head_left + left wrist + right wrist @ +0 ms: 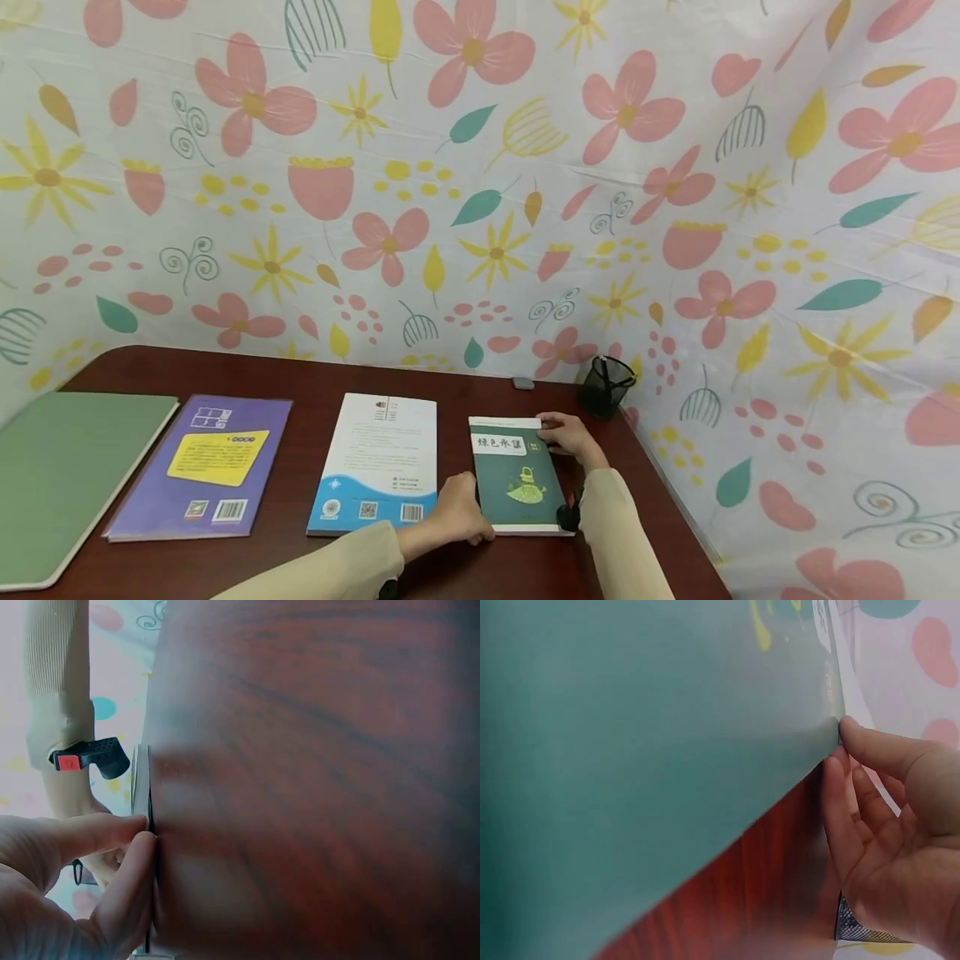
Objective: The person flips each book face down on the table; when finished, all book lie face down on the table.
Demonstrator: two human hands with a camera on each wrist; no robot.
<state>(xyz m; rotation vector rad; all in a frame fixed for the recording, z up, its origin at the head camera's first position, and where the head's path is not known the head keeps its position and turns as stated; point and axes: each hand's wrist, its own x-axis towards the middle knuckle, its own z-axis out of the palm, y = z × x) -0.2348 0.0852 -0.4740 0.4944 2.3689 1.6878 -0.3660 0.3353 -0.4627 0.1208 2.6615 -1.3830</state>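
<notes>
A green book (516,479) with a white title label and a yellow-green figure on its cover lies on the right part of the table. My left hand (459,510) is at its lower left corner; in the left wrist view, thumb and finger pinch the thin book edge (141,791). On the far right side, my right hand (570,437) holds the book near its upper corner. Up close in the right wrist view, the thumb and fingers of the right hand (900,825) pinch the edge of the green cover (667,750).
Left of the green book lie a white-and-blue book (378,467), a purple book (202,467) with a yellow patch, and a large green board-like item (75,475). A black mesh pen holder (606,385) and a small grey object (522,383) stand at the back of the dark table (300,379).
</notes>
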